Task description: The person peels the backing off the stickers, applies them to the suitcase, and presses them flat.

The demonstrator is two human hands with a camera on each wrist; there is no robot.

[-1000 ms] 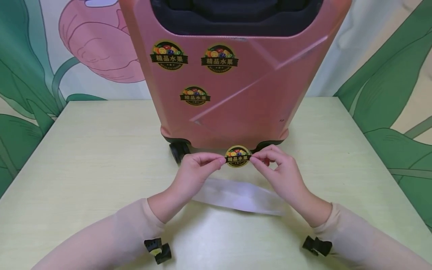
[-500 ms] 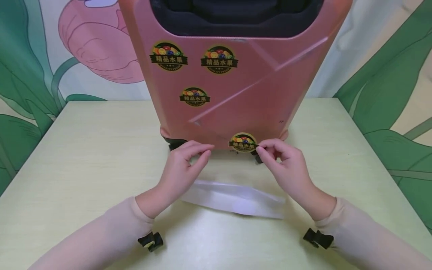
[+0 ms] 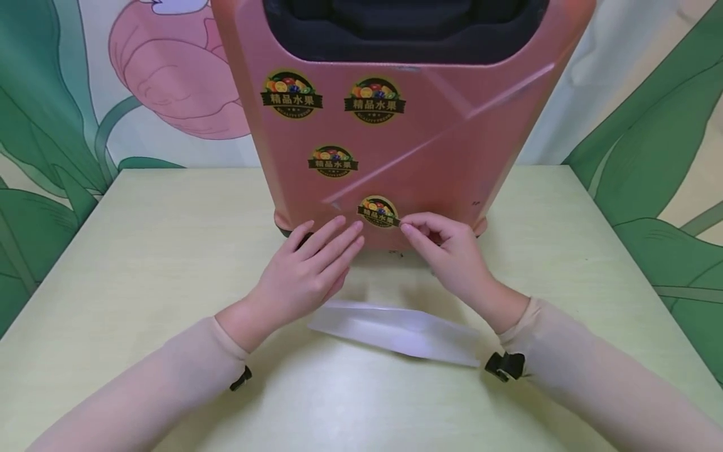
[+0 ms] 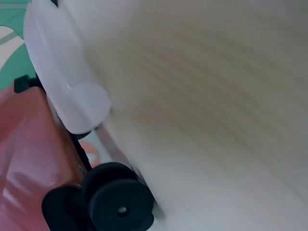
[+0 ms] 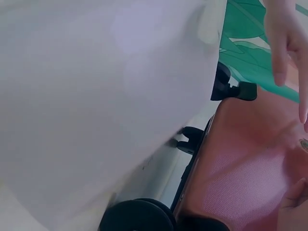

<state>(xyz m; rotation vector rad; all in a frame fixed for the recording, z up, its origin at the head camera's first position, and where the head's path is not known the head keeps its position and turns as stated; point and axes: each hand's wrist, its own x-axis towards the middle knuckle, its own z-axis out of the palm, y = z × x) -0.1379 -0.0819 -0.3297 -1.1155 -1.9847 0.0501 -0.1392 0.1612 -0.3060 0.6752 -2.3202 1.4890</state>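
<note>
A round fruit-label sticker (image 3: 377,211) with a dark band overlaps the lower face of the pink suitcase (image 3: 429,163) in the head view. My right hand (image 3: 449,248) pinches its right edge between thumb and forefinger. Just below and left of the sticker, my left hand (image 3: 305,270) has its fingers straight, tips close to the suitcase. In the right wrist view, part of the right hand (image 5: 292,211) shows at the lower right, and the left hand (image 5: 284,43) is above it. The left wrist view does not show the left hand.
Three matching stickers (image 3: 374,102) are on the suitcase's upper and middle left. A strip of white backing paper (image 3: 395,329) lies on the pale table (image 3: 141,251) below the hands. Black wheels (image 4: 122,204) stick out at the suitcase's bottom corners. A patterned cloth (image 3: 169,69) hangs behind.
Both hands pinched the sticker in front of the suitcase's bottom edge. My left hand let go and straightened its fingers; my right hand carried the sticker up and then left over the suitcase's lower face.
</note>
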